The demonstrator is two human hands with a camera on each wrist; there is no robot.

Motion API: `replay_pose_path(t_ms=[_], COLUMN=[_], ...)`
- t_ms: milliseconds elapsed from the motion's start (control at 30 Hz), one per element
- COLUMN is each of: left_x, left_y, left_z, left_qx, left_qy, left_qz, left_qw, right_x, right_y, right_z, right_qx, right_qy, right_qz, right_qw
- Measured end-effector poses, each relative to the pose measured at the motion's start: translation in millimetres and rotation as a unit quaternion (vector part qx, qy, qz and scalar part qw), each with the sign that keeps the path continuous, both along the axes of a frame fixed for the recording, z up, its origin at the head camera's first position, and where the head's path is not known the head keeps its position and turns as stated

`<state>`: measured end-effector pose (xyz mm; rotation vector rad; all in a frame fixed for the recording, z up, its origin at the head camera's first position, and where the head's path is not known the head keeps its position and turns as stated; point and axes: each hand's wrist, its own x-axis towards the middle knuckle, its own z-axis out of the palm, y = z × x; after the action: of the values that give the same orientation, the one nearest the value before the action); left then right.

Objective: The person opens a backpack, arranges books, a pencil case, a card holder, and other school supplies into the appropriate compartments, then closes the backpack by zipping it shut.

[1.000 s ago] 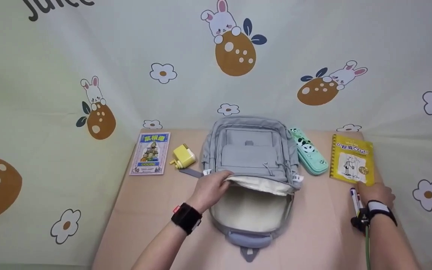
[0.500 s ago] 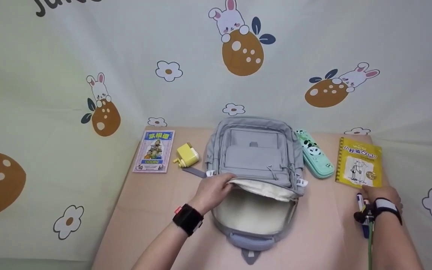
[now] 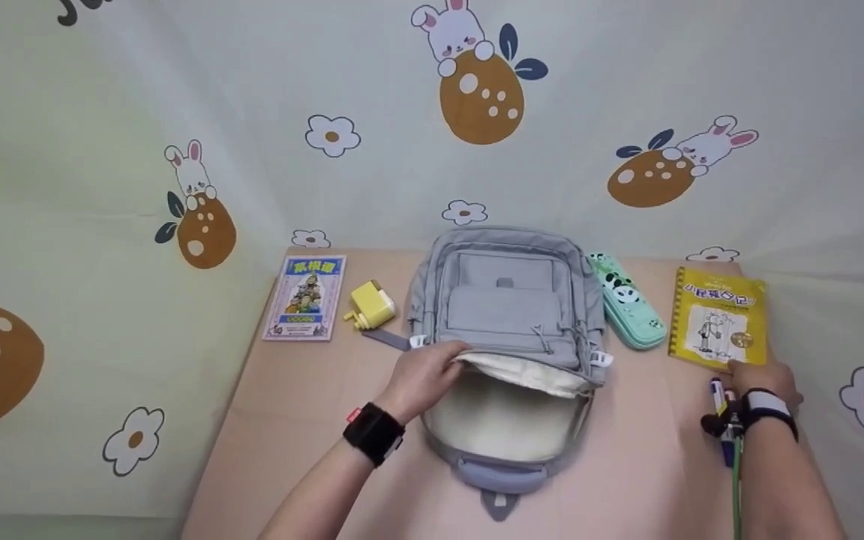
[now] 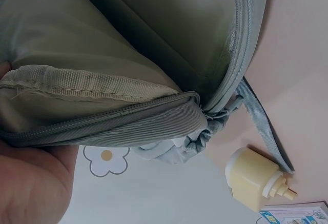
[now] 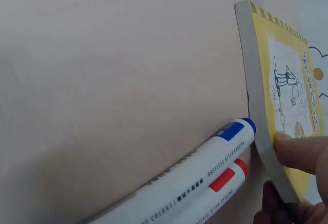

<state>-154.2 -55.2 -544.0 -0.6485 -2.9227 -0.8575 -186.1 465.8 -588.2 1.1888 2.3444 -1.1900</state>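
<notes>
My left hand [image 3: 424, 379] grips the top edge of the front panel of a grey backpack [image 3: 507, 300]. The backpack lies on the table with its main compartment unzipped, its pale lining [image 4: 169, 24] showing. At the right, my right hand [image 3: 766, 386] pinches the lower corner of a yellow spiral-patterned book [image 3: 717, 319], thumb on the cover and fingers underneath. Beside that hand lie a blue-capped whiteboard marker [image 5: 205, 167] and a red-capped one [image 5: 220, 188]; the blue cap's end is close against the book's edge. The wrist camera hides part of them in the head view.
A mint panda pencil case [image 3: 631, 311] lies between backpack and yellow book. Left of the backpack are a yellow pencil-sharpener-like device [image 3: 370, 306] with a small crank and a pink-bordered book [image 3: 304, 298]. A patterned cloth [image 3: 372, 67] stands behind the peach table [image 3: 312, 420].
The right hand stays at the yellow book's corner, its wrist shifted slightly right so the lower end of the blue marker shows. The left hand keeps its grip on the backpack.
</notes>
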Motion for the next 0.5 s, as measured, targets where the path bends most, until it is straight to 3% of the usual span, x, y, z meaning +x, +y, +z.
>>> replay_pose_path(t_ms=[167, 267, 400, 500], left_x=[0.5, 0.9, 1.3, 1.4], left_y=[-0.8, -1.2, -0.9, -0.7], left_z=[0.4, 0.6, 0.9, 1.3], left_qx=[-0.006, -0.006, -0.002, 0.000], left_qy=[-0.003, -0.006, -0.004, -0.002], left_qz=[0.002, 0.004, 0.003, 0.002], left_qw=[1.0000, 1.0000, 1.0000, 1.0000], right_x=[-8.9, -15.6, -18.7, -14.3], right_y=[2.2, 2.2, -0.8, -5.2], right_z=[-8.8, -9.9, -5.8, -0.1], right_qx=[-0.045, -0.119, -0.203, -0.229], right_qy=[0.058, 0.101, 0.146, 0.169], right_qz=[-0.059, -0.110, -0.168, -0.188], right_qw=[0.9956, 0.9816, 0.9536, 0.9400])
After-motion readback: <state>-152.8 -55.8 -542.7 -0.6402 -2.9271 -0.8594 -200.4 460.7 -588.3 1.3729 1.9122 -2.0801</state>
